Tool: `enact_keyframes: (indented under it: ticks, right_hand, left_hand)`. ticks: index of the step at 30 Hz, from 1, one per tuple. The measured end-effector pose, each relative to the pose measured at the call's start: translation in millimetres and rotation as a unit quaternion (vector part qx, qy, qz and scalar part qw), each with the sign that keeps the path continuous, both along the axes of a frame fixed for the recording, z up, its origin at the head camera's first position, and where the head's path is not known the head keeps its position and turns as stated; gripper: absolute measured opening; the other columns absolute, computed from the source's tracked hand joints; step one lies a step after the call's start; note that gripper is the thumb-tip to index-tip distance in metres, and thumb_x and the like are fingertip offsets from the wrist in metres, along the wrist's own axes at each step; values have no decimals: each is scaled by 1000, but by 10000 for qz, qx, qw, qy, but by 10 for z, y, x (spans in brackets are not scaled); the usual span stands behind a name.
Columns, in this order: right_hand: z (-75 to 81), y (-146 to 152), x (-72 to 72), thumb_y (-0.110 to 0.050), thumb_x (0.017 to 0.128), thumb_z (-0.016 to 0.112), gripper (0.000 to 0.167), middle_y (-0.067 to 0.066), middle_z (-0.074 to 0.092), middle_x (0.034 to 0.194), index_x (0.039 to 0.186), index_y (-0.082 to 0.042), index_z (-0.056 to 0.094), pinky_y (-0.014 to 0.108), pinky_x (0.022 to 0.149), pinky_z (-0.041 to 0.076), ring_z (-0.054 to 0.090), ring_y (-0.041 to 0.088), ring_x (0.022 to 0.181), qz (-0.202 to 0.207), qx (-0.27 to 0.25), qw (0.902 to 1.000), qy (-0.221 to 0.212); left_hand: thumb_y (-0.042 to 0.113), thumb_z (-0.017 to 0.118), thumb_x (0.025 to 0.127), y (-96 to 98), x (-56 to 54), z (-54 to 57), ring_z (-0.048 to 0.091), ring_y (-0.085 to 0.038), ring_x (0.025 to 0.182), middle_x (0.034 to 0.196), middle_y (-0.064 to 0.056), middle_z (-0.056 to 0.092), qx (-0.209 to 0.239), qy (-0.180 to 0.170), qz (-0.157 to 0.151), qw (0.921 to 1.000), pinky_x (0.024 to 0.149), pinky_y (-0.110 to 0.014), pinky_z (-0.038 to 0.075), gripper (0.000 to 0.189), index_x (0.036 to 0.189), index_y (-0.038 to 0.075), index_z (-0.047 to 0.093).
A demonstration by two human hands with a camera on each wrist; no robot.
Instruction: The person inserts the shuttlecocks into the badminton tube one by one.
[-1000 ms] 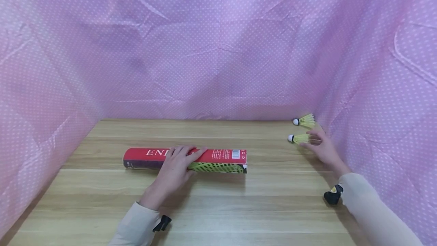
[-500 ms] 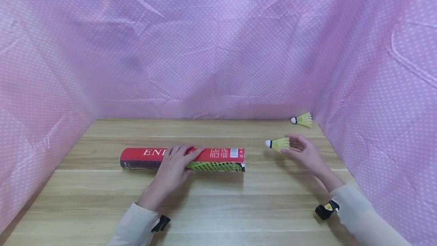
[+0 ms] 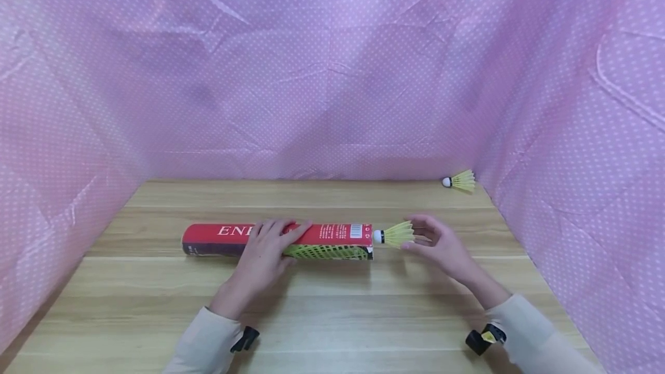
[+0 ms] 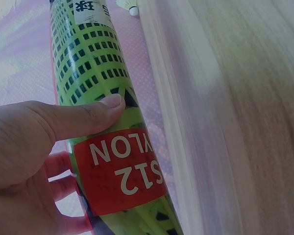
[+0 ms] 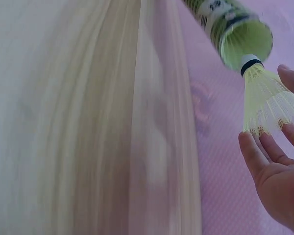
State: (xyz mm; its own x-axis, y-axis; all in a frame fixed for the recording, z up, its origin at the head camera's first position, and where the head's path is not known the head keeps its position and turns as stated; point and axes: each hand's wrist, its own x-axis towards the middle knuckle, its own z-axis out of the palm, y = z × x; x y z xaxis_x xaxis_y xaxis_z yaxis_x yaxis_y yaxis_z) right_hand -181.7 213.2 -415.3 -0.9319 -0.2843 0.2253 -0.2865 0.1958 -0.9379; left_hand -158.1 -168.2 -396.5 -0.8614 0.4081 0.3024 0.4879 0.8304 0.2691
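Note:
My left hand [image 3: 265,253] grips a red and green shuttlecock tube [image 3: 332,234] that lies sideways. In the left wrist view the thumb lies across the tube's printed green side [image 4: 95,63], fingers behind it. A yellow shuttlecock [image 3: 397,234] is held at its skirt by the fingertips of my right hand [image 3: 441,250]. Its white cork tip points left, right at the tube's open right end. In the right wrist view the cork is at the mouth of the tube [image 5: 247,41], with the skirt [image 5: 267,100] outside.
Another yellow shuttlecock [image 3: 459,181] lies at the back right corner of the wooden table [image 3: 322,316]. Pink dotted cloth [image 3: 327,74] stands behind the table and along both sides.
My right hand has picked up the nearer shuttlecock from the right and carried it left to the tube's open end. The left hand and tube stay nearly in place.

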Motion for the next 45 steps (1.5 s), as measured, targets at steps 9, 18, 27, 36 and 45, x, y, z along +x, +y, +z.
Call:
enact_keyframes:
  ticks: [9, 18, 27, 36, 45]
  right_hand:
    - [46, -295, 129, -3, 82, 81, 59, 22, 60, 126, 134, 6, 54, 33, 94, 54, 63, 27, 113, 158, 0, 9995, -276]
    - [91, -460, 162, 1, 83, 79, 60, 26, 55, 132, 136, 6, 51, 37, 97, 52, 56, 40, 121, 350, -360, 9984, -276]
    - [114, -407, 170, 0, 87, 76, 54, 22, 53, 139, 136, 3, 55, 37, 96, 53, 58, 24, 123, 398, -639, 9963, -416]
    - [102, -406, 173, -2, 88, 76, 52, 20, 55, 138, 135, 3, 57, 36, 97, 52, 58, 22, 123, 348, -710, 9962, -366]
    - [110, -413, 191, -1, 88, 75, 53, 20, 56, 136, 137, 2, 56, 37, 96, 53, 58, 22, 122, 296, -715, 9965, -323]
  left_hand:
    - [12, 90, 74, 10, 11, 7, 45, -35, 129, 140, -12, 54, -11, -37, 10, 10000, 113, -59, 27, 89, 150, 31, 49]
    - [12, 90, 74, 11, 8, -3, 45, -35, 128, 139, -12, 55, 44, -22, 3, 10000, 113, -59, 27, 87, 149, 29, 51]
    - [12, 90, 74, -10, 12, 27, 46, -34, 128, 139, -12, 55, 76, 12, -39, 10000, 113, -58, 28, 86, 149, 28, 52]
    - [11, 91, 74, -14, 21, 28, 46, -34, 128, 137, -12, 55, 133, 20, -58, 9999, 113, -58, 27, 86, 149, 28, 52]
    - [12, 90, 74, -22, 31, 39, 47, -35, 127, 137, -12, 56, 62, 99, -74, 9999, 112, -57, 28, 86, 149, 28, 51]
